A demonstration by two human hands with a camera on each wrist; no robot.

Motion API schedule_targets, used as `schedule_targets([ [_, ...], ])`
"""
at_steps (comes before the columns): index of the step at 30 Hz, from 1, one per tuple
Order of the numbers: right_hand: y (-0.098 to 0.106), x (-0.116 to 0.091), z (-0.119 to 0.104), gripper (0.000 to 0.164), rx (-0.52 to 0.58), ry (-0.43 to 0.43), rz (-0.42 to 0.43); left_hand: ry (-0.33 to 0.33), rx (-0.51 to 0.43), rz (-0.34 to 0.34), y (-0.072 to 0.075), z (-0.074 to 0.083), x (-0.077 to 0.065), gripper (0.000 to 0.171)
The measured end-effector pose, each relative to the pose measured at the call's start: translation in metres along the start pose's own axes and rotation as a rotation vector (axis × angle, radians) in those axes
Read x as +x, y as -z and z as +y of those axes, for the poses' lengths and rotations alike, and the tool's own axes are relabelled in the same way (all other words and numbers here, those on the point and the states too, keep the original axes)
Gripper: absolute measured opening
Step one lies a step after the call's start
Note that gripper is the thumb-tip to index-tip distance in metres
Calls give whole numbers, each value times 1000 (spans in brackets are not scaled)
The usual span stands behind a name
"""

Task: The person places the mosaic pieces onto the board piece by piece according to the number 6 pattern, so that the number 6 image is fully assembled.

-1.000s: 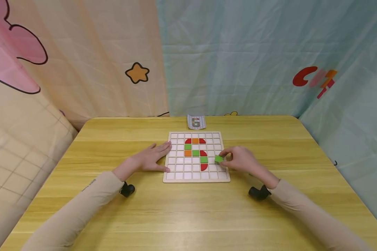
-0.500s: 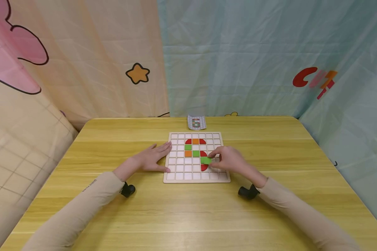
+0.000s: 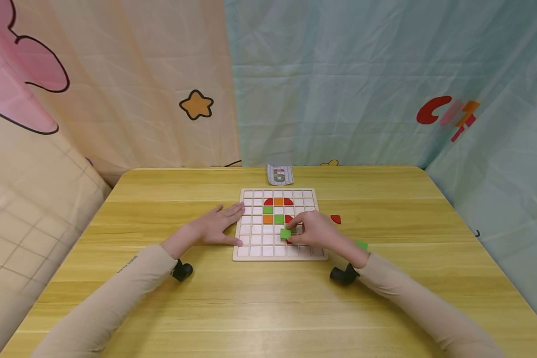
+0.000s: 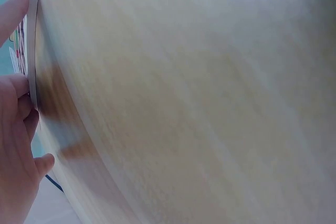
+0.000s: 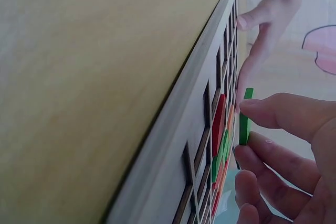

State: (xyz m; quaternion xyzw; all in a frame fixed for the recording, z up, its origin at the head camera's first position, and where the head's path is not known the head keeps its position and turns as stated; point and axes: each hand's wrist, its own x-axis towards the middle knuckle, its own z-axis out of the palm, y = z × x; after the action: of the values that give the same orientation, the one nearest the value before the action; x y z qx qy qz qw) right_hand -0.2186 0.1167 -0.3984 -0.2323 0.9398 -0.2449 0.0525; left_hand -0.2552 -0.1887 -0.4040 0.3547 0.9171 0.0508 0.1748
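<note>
A white gridded board (image 3: 256, 251) lies on the table, with red, orange and green tiles set in some of its cells. Between thumb and fingertips my right hand (image 3: 315, 231) pinches a green square tile (image 3: 285, 233) over the board, near the lower red tile. The right wrist view shows that green tile (image 5: 245, 116) edge-on, apart from the grid. My left hand (image 3: 215, 226) rests with spread, straight fingers on the board's left edge. In the left wrist view, fingers (image 4: 20, 85) touch the board's rim (image 4: 32, 40).
Right of the board lie a loose red quarter-round tile (image 3: 336, 219) and a green tile (image 3: 362, 245), partly hidden by the right wrist. A small printed card (image 3: 280, 175) with a coloured grid pattern sits behind the board. Curtains (image 3: 340, 84) hang beyond the wooden table (image 3: 268, 303).
My right hand has carried the green tile leftward across the board, from its right edge toward the middle. A red and a green loose tile have come into sight behind it. My left hand stays put.
</note>
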Motion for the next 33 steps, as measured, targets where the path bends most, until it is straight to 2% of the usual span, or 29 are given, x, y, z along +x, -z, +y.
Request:
schedule_targets([
  [8, -5, 2, -5, 25, -44, 24, -15, 4, 5, -1, 0, 2, -1, 98],
  [16, -8, 3, -7, 23, -33, 37, -25, -2, -12, 1, 1, 3, -1, 98],
  [33, -13, 6, -6, 24, -47, 23, -38, 0, -7, 5, 1, 2, -1, 98],
])
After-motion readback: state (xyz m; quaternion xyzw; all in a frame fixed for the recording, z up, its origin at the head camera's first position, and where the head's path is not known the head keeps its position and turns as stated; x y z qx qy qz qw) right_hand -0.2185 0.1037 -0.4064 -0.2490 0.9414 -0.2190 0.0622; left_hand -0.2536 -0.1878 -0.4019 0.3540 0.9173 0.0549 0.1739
